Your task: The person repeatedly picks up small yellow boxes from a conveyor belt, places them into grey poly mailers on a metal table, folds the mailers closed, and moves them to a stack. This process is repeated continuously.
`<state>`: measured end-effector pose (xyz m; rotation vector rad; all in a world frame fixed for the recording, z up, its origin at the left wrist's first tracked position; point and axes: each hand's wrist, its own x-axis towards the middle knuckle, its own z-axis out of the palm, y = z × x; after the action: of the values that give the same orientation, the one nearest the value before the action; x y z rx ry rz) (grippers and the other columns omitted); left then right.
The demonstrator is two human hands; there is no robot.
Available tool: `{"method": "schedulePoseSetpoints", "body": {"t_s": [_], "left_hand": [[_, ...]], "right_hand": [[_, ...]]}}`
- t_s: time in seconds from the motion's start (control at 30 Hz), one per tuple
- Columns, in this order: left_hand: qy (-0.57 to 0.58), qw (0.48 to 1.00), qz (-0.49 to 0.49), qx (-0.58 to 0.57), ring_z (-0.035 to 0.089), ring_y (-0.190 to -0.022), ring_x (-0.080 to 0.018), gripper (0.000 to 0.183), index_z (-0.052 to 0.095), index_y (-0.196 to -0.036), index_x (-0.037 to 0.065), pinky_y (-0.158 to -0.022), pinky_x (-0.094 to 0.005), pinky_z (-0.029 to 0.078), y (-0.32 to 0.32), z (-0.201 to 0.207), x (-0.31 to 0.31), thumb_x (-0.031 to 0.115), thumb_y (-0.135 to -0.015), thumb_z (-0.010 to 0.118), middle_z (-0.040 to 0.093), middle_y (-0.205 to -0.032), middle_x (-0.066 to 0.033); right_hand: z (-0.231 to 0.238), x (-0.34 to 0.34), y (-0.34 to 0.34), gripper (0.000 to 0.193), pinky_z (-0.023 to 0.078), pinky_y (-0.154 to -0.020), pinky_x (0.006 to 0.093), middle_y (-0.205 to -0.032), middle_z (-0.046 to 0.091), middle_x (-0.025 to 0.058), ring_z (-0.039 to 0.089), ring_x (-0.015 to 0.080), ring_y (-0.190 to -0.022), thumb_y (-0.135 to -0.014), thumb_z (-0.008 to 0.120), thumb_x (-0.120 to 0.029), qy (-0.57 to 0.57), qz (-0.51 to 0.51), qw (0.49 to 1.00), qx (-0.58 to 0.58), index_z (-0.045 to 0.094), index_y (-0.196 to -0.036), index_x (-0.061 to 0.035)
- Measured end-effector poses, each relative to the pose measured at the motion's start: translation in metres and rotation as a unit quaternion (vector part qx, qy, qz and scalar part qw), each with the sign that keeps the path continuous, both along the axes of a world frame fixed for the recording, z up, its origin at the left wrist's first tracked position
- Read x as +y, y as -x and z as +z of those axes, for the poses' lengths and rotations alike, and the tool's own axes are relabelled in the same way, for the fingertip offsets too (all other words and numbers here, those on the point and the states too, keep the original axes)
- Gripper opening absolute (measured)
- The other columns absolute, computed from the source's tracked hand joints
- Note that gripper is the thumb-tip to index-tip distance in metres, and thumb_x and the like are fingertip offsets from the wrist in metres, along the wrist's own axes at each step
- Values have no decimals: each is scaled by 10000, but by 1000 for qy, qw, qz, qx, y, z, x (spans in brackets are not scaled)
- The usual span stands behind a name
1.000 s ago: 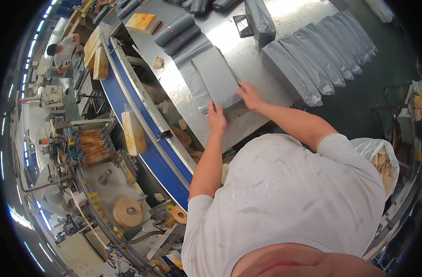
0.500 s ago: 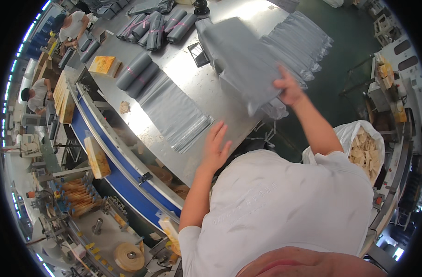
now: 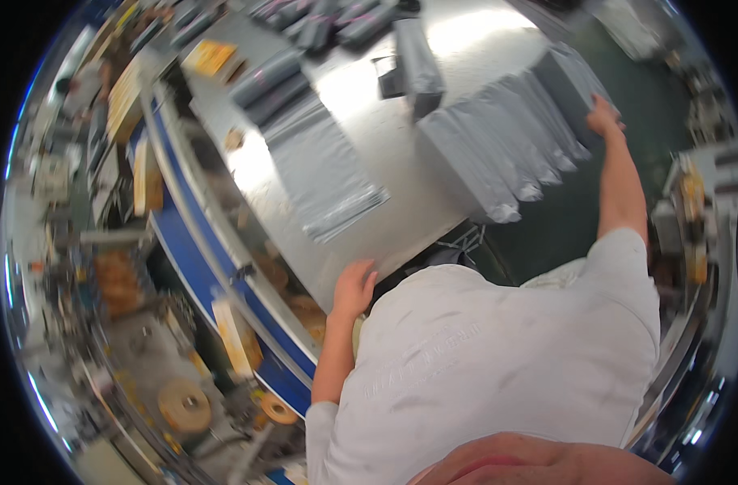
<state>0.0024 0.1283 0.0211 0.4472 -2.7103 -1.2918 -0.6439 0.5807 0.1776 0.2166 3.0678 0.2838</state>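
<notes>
My right hand [image 3: 605, 118] reaches far out to the right with its fingers closed on the edge of a stack of grey plastic bags [image 3: 573, 85]. That stack sits at the far right end of a row of overlapping grey bag stacks [image 3: 486, 133] along the table's right edge. Low over the near edge of the metal table [image 3: 409, 210], my left hand [image 3: 354, 288] is empty, its thumb apart from the fingers. Beyond it a flat stack of grey bags [image 3: 324, 174] lies in front of dark grey rolls [image 3: 270, 77].
Several tied grey rolls [image 3: 316, 28] lie at the back, near a yellow-and-white block [image 3: 214, 61]. A black-framed flat object [image 3: 387, 77] rests beside a folded grey bundle [image 3: 418, 65]. Left of the table runs a blue conveyor [image 3: 199, 255]. A person [image 3: 86, 89] stands far left.
My right hand has swung outward to the right, and the grey bags from above the table are now at the row's far end. My left hand has drawn back. The view has shifted.
</notes>
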Motion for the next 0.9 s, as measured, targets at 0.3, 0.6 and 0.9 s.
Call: {"method": "schedulePoseSetpoints", "body": {"t_s": [0.3,0.6,0.9], "left_hand": [[69,954,291,6,644,-1084,-400,192,730,-1081,42,-967,-485,524,-139,-49,-39,98,-899,703,710,-1088,-180],[164,701,567,-401,527,-1334,-369,687,535,-1399,65,-1098,-496,463,-408,-97,-22,135,-768,798,575,-1391,-142],[134,604,587,-523,406,-1477,-412,685,434,-1414,95,-1172,-574,420,-483,-139,-14,171,-826,777,455,-1543,-181]], "right_hand": [[-118,-300,-300,371,562,-994,447,-1236,731,150,691,372,-1161,-890,664,31,382,690,613,43,710,-1245,-68],[-200,-353,-489,546,415,-1180,502,-1497,529,179,491,411,-1395,-840,688,-41,279,695,640,-171,610,-1380,-56],[-183,-369,-487,553,429,-1176,486,-1448,564,143,507,398,-1355,-807,697,-50,249,652,682,-218,629,-1355,-75]]}}
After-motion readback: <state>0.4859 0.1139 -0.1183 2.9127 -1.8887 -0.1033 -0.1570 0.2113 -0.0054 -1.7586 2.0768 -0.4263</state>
